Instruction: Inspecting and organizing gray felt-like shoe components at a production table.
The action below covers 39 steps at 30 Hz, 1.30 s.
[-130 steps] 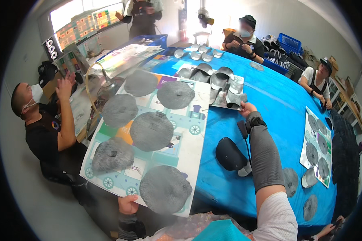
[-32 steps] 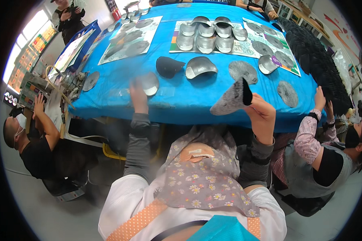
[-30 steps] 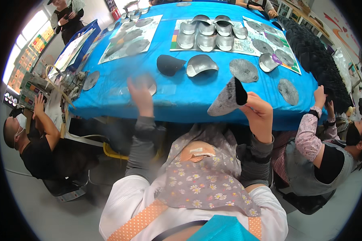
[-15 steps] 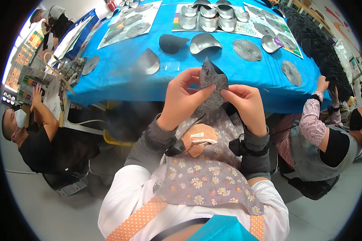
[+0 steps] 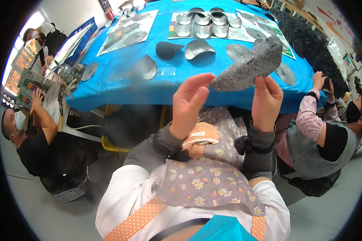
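Just short of the table's near edge point(image 5: 177, 86), over your lap, you're holding both hands up w/ open air all round them; the blue tabletop is running away from you beyond, and the drop below the edge is leaving room under your forearms. Your right hand point(image 5: 265, 98) is pinching the grey felt piece point(image 5: 248, 66) at its lower edge, thumb and fingers closed on it. Your left hand point(image 5: 190, 102) is standing open, fingers straight and together, palm turned toward the felt, fingertips just beside its left tip but not gripping; can't tell if they're touching. The felt piece is a curved half-moon shape, long axis tilting up to the right, low pointed end toward your left hand, broad rounded end up by the far right. On the table beyond, a black cap-shaped shell point(image 5: 167, 50) and a grey moulded shell point(image 5: 199, 48) are lying side by side, another grey shell point(image 5: 146, 68) nearer the edge on the left. Farther back a printed sheet point(image 5: 177, 34) is carrying a cluster of silver-grey shells point(image 5: 207, 19), no real container, just the sheet. A seated person point(image 5: 326, 132) is crowding your right side, another person point(image 5: 32, 136) is sitting low on your left.
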### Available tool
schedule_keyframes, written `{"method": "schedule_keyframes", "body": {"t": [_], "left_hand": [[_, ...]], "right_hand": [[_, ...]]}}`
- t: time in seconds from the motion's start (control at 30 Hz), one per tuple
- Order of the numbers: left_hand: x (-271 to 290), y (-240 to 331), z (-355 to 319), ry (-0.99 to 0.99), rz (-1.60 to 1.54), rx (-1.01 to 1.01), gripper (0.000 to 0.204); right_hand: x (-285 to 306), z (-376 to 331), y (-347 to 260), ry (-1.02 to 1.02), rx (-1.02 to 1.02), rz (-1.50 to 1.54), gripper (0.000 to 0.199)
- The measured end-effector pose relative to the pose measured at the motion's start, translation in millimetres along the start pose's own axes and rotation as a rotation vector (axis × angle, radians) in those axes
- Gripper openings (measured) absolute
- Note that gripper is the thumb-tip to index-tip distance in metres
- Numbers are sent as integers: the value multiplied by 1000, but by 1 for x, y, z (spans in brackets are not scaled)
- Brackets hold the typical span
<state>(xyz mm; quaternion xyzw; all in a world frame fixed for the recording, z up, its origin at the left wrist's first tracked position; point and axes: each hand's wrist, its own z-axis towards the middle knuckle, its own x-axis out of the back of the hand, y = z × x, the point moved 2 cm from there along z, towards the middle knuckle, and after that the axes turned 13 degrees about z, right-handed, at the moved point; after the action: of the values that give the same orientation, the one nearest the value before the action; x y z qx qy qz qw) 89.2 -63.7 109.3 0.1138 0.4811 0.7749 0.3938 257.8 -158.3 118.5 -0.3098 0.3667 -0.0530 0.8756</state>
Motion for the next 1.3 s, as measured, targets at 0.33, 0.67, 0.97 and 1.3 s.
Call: {"method": "schedule_keyframes", "body": {"t": [0.33, 0.67, 0.97, 1.3], "left_hand": [[6, -10, 5, 95, -36, 138, 36], [25, -2, -2, 183, -142, 31, 27], [25, -9, -2, 252, -150, -5, 20], [21, -11, -3, 260, -258, 171, 13]], "right_hand": [[-9, 0, 27, -56, -5, 183, 16], [-21, -5, 55, -29, -78, 198, 17], [-24, -17, 48, -42, -96, 263, 16], [-21, -18, 40, -8, -119, 256, 16]]}}
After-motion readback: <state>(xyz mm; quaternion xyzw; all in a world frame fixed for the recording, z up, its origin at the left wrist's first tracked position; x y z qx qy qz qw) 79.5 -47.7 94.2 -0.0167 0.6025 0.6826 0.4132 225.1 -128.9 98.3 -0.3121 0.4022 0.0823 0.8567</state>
